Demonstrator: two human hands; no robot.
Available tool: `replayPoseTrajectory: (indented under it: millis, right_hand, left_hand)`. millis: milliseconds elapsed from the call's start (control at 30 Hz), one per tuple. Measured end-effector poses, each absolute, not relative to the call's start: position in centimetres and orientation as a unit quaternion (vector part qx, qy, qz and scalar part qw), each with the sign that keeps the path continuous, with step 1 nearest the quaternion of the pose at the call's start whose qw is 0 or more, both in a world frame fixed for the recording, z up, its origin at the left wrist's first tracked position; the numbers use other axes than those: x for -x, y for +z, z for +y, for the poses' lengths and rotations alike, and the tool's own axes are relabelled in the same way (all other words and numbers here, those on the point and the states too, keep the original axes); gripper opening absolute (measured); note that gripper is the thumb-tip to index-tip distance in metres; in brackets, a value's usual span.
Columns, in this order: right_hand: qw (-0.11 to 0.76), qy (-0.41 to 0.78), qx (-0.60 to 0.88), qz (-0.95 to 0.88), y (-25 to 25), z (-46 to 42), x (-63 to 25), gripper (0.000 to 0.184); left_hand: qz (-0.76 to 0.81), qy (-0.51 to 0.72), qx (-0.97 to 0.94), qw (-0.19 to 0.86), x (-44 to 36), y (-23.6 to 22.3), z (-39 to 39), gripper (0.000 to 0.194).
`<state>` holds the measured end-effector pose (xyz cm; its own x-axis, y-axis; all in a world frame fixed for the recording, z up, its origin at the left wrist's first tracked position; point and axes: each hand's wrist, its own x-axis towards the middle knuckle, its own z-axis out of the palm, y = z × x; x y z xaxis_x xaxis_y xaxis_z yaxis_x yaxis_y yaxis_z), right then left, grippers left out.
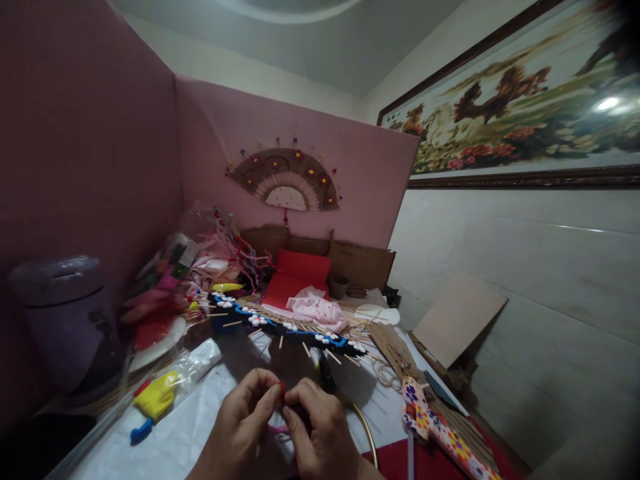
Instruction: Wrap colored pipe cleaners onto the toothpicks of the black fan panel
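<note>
Red material [283,389], possibly clay, is pinched by the left fingers [269,403] and the right fingers [301,395].

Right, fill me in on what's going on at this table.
A person works with bare hands: the left hand and right hand meet fingertip to fingertip, pinching a small red piece. Just beyond them lies a black strip with white flowers and sticks jutting out. A decorated fan is up on the pink board behind.
</note>
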<state>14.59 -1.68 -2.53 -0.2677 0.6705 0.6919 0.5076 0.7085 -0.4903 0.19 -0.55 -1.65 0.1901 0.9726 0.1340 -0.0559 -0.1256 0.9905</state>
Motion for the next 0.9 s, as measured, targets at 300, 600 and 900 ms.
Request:
replayPoseTrajectory:
  millis: [300, 600, 900]
  right_hand:
    - [0.428, 0.039, 0.373, -0.822, -3.0, -1.5, -14.9, 0.012]
    - [0.454, 0.051, 0.396, -0.797, -2.9, -1.2, -15.0, 0.012]
    - [0.509, 0.201, 0.415, -0.726, -1.7, -1.5, -14.9, 0.012]
  left_hand:
    - [0.430, 0.437, -0.712, 0.343, 0.2, -1.4, -0.1, 0.025]
    - [0.401, 0.370, -0.685, 0.484, 0.9, -1.9, 0.4, 0.032]
    - [0.282, 0.350, -0.528, 0.720, 0.8, -1.1, 0.0, 0.030]
